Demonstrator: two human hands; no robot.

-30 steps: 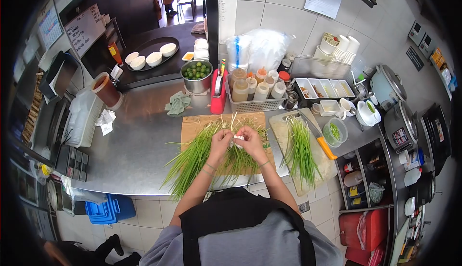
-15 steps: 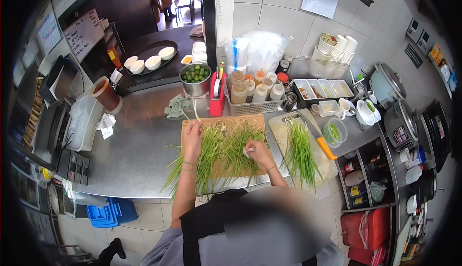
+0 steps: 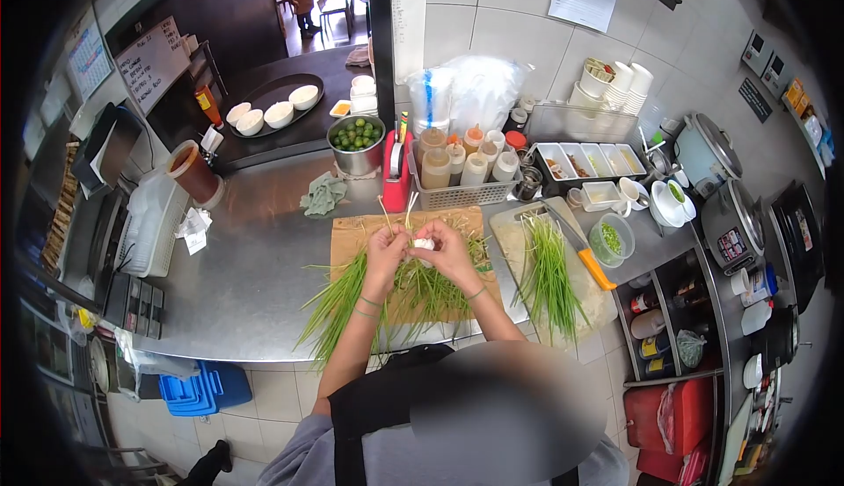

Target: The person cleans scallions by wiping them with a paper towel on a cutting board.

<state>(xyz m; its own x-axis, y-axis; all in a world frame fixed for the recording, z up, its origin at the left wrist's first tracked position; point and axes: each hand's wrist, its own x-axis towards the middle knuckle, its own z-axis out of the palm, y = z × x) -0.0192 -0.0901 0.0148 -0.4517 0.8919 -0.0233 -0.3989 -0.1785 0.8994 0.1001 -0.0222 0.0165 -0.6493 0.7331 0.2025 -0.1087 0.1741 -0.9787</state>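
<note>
My left hand (image 3: 385,253) is closed on thin green stalks whose pale ends (image 3: 410,211) point up between my hands. My right hand (image 3: 450,253) pinches a small white wad (image 3: 425,244), perhaps tissue or cloth, against the same stalks. Beneath both hands, long green stalks (image 3: 338,301) lie spread over brown paper (image 3: 352,222) and hang toward the counter's front edge. To the right, a separate bunch of green stalks (image 3: 549,275) rests on a cutting board (image 3: 591,306), beside a knife with an orange handle (image 3: 596,270).
Behind the paper stand a red tape dispenser (image 3: 397,170), a pot of green citrus (image 3: 358,159) and a basket of bottles (image 3: 466,194). A green cloth (image 3: 323,196) lies at left. A tub of chopped greens (image 3: 611,240) is at right. Another person's leg (image 3: 209,464) shows lower left.
Since half a second ago, my left hand has come down and right with stalks. My right hand has risen left with the white wad, and both hands now meet.
</note>
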